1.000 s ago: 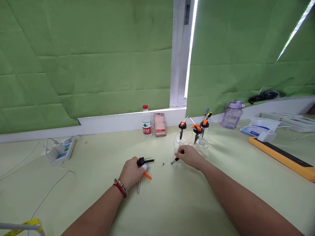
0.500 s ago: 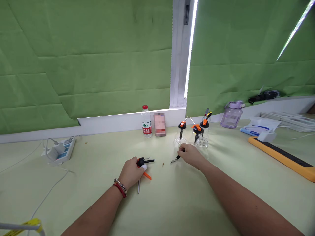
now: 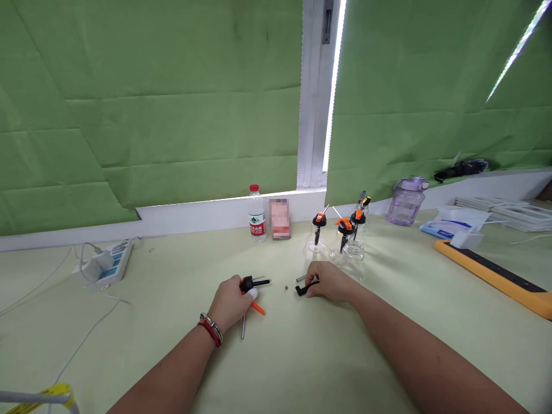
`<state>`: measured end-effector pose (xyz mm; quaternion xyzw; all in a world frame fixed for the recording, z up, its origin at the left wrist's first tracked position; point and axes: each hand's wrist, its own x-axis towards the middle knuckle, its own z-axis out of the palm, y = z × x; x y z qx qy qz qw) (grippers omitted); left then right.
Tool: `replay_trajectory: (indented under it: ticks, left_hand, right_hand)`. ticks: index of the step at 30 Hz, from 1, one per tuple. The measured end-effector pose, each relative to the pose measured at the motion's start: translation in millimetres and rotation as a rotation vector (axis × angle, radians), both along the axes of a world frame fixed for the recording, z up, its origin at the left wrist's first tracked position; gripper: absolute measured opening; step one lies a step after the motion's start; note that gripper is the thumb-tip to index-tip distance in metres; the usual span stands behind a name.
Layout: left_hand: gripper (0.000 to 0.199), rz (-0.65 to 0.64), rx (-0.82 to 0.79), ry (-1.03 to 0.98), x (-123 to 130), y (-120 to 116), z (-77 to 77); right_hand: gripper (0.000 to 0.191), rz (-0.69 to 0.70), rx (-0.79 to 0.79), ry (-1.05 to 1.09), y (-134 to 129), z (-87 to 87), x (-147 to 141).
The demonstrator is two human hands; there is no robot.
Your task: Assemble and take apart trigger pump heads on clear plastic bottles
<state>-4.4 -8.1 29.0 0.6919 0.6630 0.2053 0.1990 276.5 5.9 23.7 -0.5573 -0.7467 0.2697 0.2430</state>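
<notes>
My left hand [image 3: 230,302] is closed around a black-and-orange jar-top mechanism [image 3: 248,283], its thin black stem pointing right. An orange spout-like arm [image 3: 257,308] and a metal rod [image 3: 243,328] stick out below the fingers. My right hand [image 3: 325,282] pinches a small black angled plastic piece [image 3: 302,290] just above or on the table. Behind that piece a metal coil spring [image 3: 301,279] lies close to the fingertips. Between both hands sits a tiny brownish bit [image 3: 286,287], too small to name.
Jars with similar black-and-orange tops [image 3: 345,225] and an open glass jar [image 3: 354,259] stand behind my right hand. Farther back are a water bottle [image 3: 257,218] and a purple jug [image 3: 406,201]. Power strips lie left [image 3: 118,261] and right [image 3: 495,276].
My right hand has moved slightly toward me and left, turning the black piece so it shows in front of the spring. My left hand has stayed in place.
</notes>
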Motion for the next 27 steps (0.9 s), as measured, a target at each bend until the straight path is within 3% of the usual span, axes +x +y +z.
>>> replay_trajectory:
  ticks: [7, 17, 23, 27]
  left_hand:
    - [0.021, -0.005, 0.014, 0.004, -1, 1, -2.5]
    - [0.021, -0.006, 0.015, 0.011, -1, 3, -4.7]
    - [0.021, -0.004, 0.02, 0.017, -1, 3, -4.0]
    - [0.02, -0.001, 0.019, 0.018, -1, 1, -2.2]
  right_hand:
    - [0.017, 0.045, 0.127, 0.02, 1, -3.8, -9]
    - [0.011, 0.003, 0.124, 0.01, 6, -16.8, -13]
    - [0.014, 0.002, 0.107, -0.003, 3, -14.6, -13]
    - [0.027, 0.012, 0.157, -0.036, -5, -7.6, -20]
